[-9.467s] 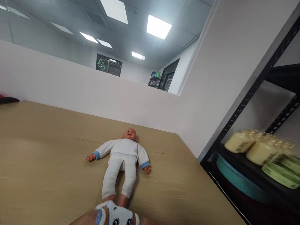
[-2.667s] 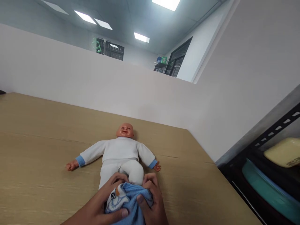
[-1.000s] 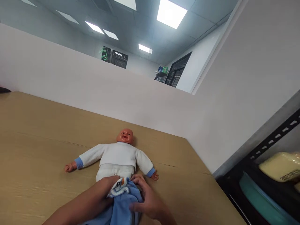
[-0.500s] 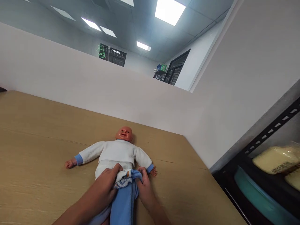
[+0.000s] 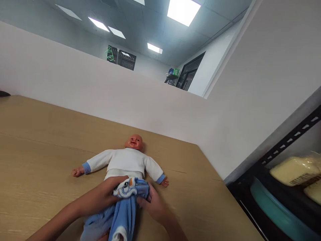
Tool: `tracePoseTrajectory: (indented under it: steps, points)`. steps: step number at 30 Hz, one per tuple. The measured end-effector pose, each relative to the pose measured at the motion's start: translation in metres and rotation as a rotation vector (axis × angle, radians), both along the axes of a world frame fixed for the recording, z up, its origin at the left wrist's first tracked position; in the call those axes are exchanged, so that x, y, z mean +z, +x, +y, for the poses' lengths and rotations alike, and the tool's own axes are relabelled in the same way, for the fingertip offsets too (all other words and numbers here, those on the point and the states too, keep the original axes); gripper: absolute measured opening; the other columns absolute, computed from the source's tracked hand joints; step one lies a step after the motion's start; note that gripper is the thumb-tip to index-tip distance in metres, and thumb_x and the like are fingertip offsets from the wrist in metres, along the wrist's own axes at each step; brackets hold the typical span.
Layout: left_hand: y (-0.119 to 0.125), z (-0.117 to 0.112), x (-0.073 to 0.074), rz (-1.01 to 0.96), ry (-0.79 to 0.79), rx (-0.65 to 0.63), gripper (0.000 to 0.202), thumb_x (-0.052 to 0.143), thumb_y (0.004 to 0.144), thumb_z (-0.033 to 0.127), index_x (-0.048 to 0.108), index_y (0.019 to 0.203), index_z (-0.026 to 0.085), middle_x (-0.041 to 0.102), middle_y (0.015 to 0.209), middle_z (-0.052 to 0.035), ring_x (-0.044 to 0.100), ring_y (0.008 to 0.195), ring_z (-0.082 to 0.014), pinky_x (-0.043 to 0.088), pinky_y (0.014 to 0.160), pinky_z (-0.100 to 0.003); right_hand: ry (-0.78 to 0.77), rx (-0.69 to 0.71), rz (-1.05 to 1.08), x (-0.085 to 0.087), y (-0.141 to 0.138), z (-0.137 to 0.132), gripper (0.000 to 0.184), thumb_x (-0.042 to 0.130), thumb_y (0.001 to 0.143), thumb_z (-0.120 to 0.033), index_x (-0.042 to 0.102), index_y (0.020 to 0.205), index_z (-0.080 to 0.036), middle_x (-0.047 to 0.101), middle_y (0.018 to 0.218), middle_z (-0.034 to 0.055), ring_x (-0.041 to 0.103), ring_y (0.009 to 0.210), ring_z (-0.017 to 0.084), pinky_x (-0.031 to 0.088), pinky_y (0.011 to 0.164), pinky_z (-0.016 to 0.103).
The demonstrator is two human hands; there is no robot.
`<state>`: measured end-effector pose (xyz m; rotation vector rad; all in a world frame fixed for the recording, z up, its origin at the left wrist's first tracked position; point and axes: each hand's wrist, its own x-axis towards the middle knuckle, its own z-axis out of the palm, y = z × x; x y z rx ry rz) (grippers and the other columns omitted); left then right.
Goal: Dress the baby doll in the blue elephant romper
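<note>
A baby doll lies on its back on the table, its arms spread, wearing a white top with blue cuffs. Blue pants with a white, eye-like patch at the waist are around its legs. My left hand grips the waistband on the left side, its fingertips partly hidden by the cloth. On the right side, my right hand pinches the bunched waistband. One white-trimmed leg opening shows at the bottom edge of the view; the doll's feet are mostly hidden.
The brown tabletop runs back to a low white wall. At the right stands a black slotted-metal shelf with wrapped cream-coloured packs and a teal tray-like item. A dark object sits at the far left edge.
Both hands still hold the waistband. The left hand has turned flatter and shifted left, the pants' legs have swung left, and a white-trimmed leg opening has come into view.
</note>
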<state>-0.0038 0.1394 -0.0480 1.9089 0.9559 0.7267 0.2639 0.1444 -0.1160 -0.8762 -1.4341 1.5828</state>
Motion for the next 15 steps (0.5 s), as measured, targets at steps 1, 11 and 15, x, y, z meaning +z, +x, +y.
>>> tracePoseTrajectory:
  steps: [1,11,15]
  points:
    - [-0.001,0.002,-0.002,-0.015,0.027,0.028,0.050,0.063,0.098,0.050,0.068,0.142,0.026,0.070,0.149,-0.0090,0.063,0.136,-0.0358,0.049,0.120,-0.044,0.000,0.087,-0.005,0.007,0.003,-0.003,0.076,0.096,0.075,-0.054,0.067,0.141,-0.031,0.070,0.141,0.0088,0.065,0.134,0.032,0.047,0.120,0.050]
    - [-0.007,0.008,-0.008,-0.011,-0.052,0.154,0.077,0.072,0.090,0.066,0.058,0.153,0.023,0.059,0.162,-0.0127,0.052,0.151,-0.0404,0.036,0.133,-0.055,0.398,-0.053,-0.286,0.018,-0.005,-0.013,0.036,0.076,0.079,-0.020,0.078,0.115,-0.024,0.065,0.125,0.0089,0.064,0.119,0.030,0.051,0.109,0.042]
    - [-0.010,0.003,0.003,-0.069,-0.150,-0.024,0.099,0.091,0.074,0.061,0.051,0.158,0.025,0.057,0.164,-0.0100,0.051,0.151,-0.0396,0.037,0.131,-0.052,0.398,-0.297,-0.193,-0.007,-0.012,-0.006,0.004,0.067,0.084,-0.023,0.069,0.082,-0.026,0.065,0.086,0.0033,0.061,0.085,0.024,0.053,0.080,0.034]
